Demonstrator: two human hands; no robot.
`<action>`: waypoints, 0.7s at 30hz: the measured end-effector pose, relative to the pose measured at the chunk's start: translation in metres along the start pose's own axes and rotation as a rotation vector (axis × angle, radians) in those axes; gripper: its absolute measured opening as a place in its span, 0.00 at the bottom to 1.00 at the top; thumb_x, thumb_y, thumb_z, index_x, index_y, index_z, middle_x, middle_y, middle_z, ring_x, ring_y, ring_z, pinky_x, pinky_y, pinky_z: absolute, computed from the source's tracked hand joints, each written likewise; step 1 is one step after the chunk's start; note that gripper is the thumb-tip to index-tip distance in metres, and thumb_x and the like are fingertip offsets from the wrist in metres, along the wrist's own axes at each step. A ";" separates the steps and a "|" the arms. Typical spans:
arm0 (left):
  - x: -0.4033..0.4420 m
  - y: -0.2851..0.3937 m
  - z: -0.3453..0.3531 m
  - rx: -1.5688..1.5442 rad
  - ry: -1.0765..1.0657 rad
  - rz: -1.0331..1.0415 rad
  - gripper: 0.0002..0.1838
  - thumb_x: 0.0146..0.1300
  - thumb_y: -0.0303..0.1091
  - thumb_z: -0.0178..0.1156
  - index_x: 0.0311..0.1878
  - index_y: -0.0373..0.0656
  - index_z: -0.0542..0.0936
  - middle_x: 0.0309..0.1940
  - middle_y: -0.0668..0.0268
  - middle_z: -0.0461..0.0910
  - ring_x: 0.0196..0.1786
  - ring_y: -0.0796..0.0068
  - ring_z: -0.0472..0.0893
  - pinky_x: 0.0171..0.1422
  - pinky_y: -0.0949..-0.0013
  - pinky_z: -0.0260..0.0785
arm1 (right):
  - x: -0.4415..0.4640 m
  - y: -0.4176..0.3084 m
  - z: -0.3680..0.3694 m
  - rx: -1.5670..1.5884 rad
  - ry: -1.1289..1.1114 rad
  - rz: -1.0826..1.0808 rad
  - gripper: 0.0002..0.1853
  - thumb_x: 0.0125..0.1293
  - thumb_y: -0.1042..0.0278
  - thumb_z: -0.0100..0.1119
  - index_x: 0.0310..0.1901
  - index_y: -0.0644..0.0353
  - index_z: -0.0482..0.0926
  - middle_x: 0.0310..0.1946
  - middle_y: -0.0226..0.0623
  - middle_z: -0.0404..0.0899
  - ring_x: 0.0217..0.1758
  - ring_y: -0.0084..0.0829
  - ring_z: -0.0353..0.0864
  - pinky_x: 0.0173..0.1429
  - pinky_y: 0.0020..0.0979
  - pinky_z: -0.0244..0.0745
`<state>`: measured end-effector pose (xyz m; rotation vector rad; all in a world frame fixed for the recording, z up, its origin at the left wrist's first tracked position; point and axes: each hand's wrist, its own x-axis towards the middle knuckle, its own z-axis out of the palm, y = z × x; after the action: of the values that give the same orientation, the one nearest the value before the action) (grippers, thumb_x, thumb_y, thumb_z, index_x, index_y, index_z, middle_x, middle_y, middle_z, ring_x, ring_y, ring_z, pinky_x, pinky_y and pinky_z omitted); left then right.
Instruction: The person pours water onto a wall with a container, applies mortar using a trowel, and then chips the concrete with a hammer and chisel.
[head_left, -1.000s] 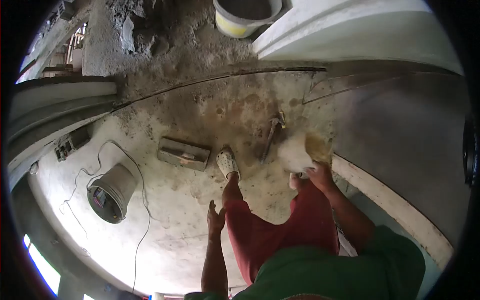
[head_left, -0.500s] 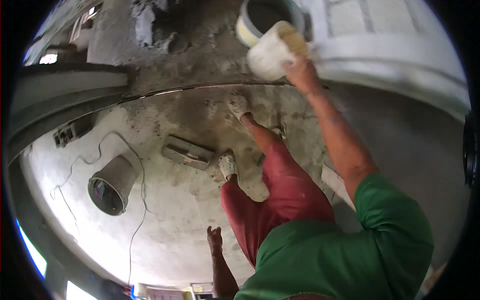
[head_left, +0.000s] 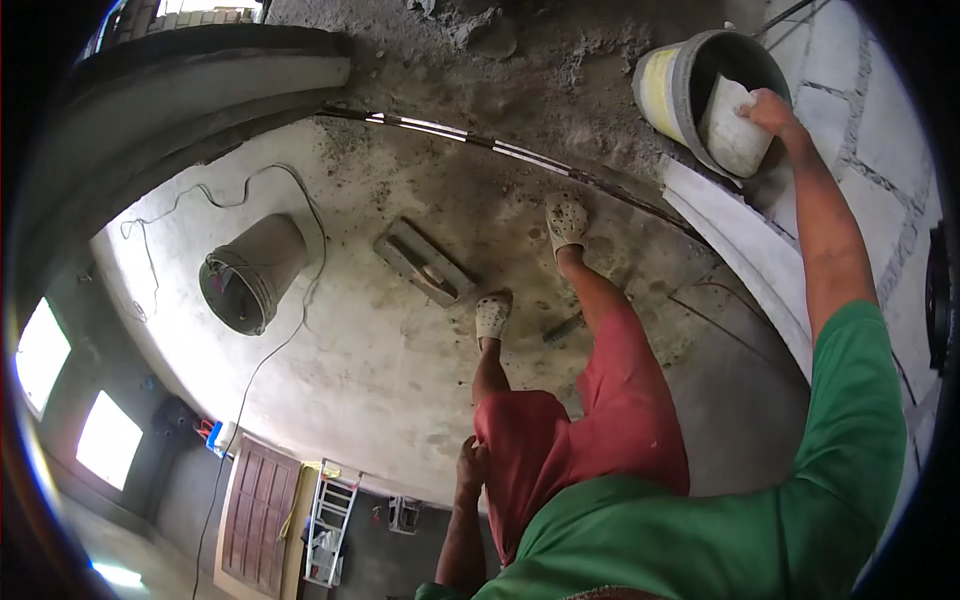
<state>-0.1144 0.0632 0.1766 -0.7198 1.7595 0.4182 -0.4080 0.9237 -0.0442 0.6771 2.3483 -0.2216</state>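
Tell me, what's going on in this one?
A person in a green shirt reaches out with the right hand, which grips a white tub by its edge, tilted in the mouth of a yellow-marked bucket. What the tub holds can't be made out. The left hand is down at the edge of the red shorts, with no tool visible in it. A float lies on the floor near one shoe.
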 end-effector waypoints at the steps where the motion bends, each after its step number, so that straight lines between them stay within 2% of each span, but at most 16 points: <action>1: 0.001 0.004 -0.001 0.002 0.002 -0.009 0.26 0.73 0.40 0.56 0.69 0.36 0.70 0.45 0.49 0.86 0.48 0.59 0.86 0.50 0.58 0.77 | 0.010 -0.005 -0.003 0.003 -0.008 -0.004 0.29 0.57 0.50 0.70 0.50 0.70 0.83 0.49 0.60 0.83 0.55 0.54 0.83 0.61 0.45 0.75; 3: 0.006 0.013 -0.006 -0.097 -0.021 -0.108 0.27 0.73 0.41 0.57 0.69 0.35 0.69 0.45 0.49 0.86 0.50 0.58 0.86 0.52 0.58 0.77 | 0.031 -0.014 -0.006 0.026 -0.176 -0.001 0.29 0.56 0.51 0.71 0.53 0.67 0.83 0.51 0.57 0.84 0.57 0.51 0.83 0.63 0.43 0.75; 4: 0.008 0.017 -0.008 -0.092 -0.021 -0.118 0.27 0.73 0.41 0.57 0.69 0.35 0.69 0.45 0.49 0.86 0.50 0.58 0.86 0.52 0.58 0.77 | 0.041 -0.011 0.004 0.029 -0.187 -0.001 0.29 0.56 0.51 0.71 0.53 0.67 0.83 0.51 0.57 0.84 0.57 0.51 0.83 0.63 0.43 0.75; 6: 0.012 0.033 -0.013 -0.018 -0.023 -0.087 0.27 0.74 0.41 0.57 0.69 0.34 0.69 0.46 0.49 0.86 0.50 0.57 0.86 0.54 0.58 0.76 | 0.066 0.002 0.026 -0.034 0.029 -0.094 0.29 0.55 0.54 0.71 0.51 0.71 0.83 0.50 0.58 0.84 0.56 0.53 0.83 0.62 0.44 0.74; 7: 0.014 0.041 -0.014 -0.020 -0.027 -0.056 0.27 0.74 0.41 0.57 0.69 0.34 0.68 0.47 0.49 0.86 0.51 0.57 0.85 0.56 0.59 0.75 | 0.074 0.006 0.022 -0.008 -0.110 -0.067 0.29 0.55 0.55 0.71 0.52 0.71 0.82 0.50 0.59 0.83 0.56 0.55 0.82 0.61 0.45 0.75; 8: 0.014 0.048 -0.016 -0.013 -0.030 -0.063 0.27 0.74 0.41 0.57 0.69 0.34 0.68 0.47 0.49 0.86 0.51 0.57 0.85 0.56 0.59 0.75 | 0.070 0.009 0.022 -0.005 -0.119 -0.064 0.29 0.55 0.55 0.71 0.52 0.71 0.82 0.50 0.59 0.83 0.56 0.55 0.82 0.61 0.45 0.75; 10: 0.019 0.066 -0.018 -0.063 -0.006 0.086 0.32 0.72 0.42 0.59 0.71 0.32 0.67 0.47 0.54 0.85 0.46 0.69 0.83 0.50 0.66 0.76 | 0.053 0.011 0.016 -0.069 -0.004 -0.100 0.24 0.59 0.55 0.69 0.48 0.69 0.83 0.46 0.60 0.84 0.53 0.56 0.83 0.59 0.48 0.76; 11: 0.011 0.101 -0.023 -0.095 -0.006 -0.007 0.33 0.70 0.43 0.61 0.71 0.32 0.66 0.55 0.47 0.82 0.57 0.58 0.82 0.61 0.61 0.74 | 0.038 0.013 0.014 -0.062 0.097 -0.117 0.24 0.61 0.53 0.67 0.47 0.68 0.83 0.45 0.60 0.83 0.52 0.57 0.83 0.58 0.49 0.76; 12: 0.012 0.116 -0.026 -0.109 -0.007 -0.003 0.33 0.70 0.43 0.61 0.71 0.32 0.66 0.55 0.47 0.82 0.57 0.58 0.82 0.61 0.61 0.74 | 0.018 0.015 0.012 -0.059 0.203 -0.137 0.23 0.62 0.52 0.66 0.47 0.68 0.83 0.45 0.61 0.83 0.52 0.58 0.82 0.58 0.50 0.75; 14: 0.016 0.138 -0.027 0.092 0.036 0.140 0.35 0.70 0.44 0.61 0.73 0.34 0.65 0.66 0.40 0.73 0.68 0.47 0.74 0.71 0.55 0.67 | -0.029 0.006 0.013 -0.020 0.335 0.070 0.24 0.65 0.50 0.63 0.48 0.67 0.83 0.45 0.61 0.83 0.52 0.59 0.82 0.57 0.51 0.76; 15: 0.015 0.150 -0.029 0.022 0.016 0.168 0.39 0.67 0.47 0.63 0.75 0.35 0.62 0.68 0.37 0.69 0.72 0.41 0.69 0.75 0.51 0.62 | -0.048 0.008 0.017 -0.024 0.391 0.094 0.24 0.66 0.49 0.62 0.49 0.66 0.83 0.44 0.61 0.83 0.51 0.59 0.82 0.56 0.51 0.76; 16: 0.018 0.155 -0.028 -0.001 0.018 0.174 0.39 0.67 0.47 0.63 0.75 0.35 0.62 0.68 0.37 0.69 0.72 0.41 0.69 0.75 0.51 0.62 | -0.067 0.009 0.019 -0.029 0.447 0.118 0.25 0.67 0.49 0.61 0.50 0.65 0.83 0.44 0.60 0.83 0.51 0.60 0.82 0.56 0.52 0.76; 18: 0.024 0.163 -0.023 0.083 0.036 0.230 0.45 0.65 0.51 0.65 0.76 0.35 0.59 0.68 0.36 0.68 0.72 0.38 0.68 0.75 0.50 0.62 | -0.109 -0.012 0.012 -0.058 0.416 0.179 0.25 0.68 0.49 0.61 0.53 0.65 0.82 0.43 0.59 0.84 0.50 0.60 0.82 0.54 0.53 0.76; 19: 0.027 0.169 -0.022 0.065 0.044 0.238 0.45 0.65 0.51 0.65 0.76 0.35 0.59 0.68 0.36 0.68 0.72 0.38 0.68 0.75 0.50 0.62 | -0.128 -0.024 0.012 -0.029 0.458 0.158 0.24 0.68 0.49 0.60 0.52 0.64 0.83 0.42 0.56 0.84 0.49 0.57 0.83 0.54 0.52 0.76; 21: 0.031 0.177 -0.021 0.216 0.056 0.225 0.49 0.62 0.54 0.66 0.77 0.34 0.57 0.69 0.34 0.66 0.71 0.36 0.68 0.74 0.48 0.63 | -0.169 -0.047 0.002 -0.008 0.509 0.135 0.23 0.69 0.50 0.60 0.51 0.62 0.83 0.41 0.54 0.85 0.48 0.55 0.83 0.53 0.52 0.75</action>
<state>-0.2516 0.1750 0.1396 -0.3851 1.9122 0.3549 -0.3233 0.8138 0.0637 0.9758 2.7626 0.0270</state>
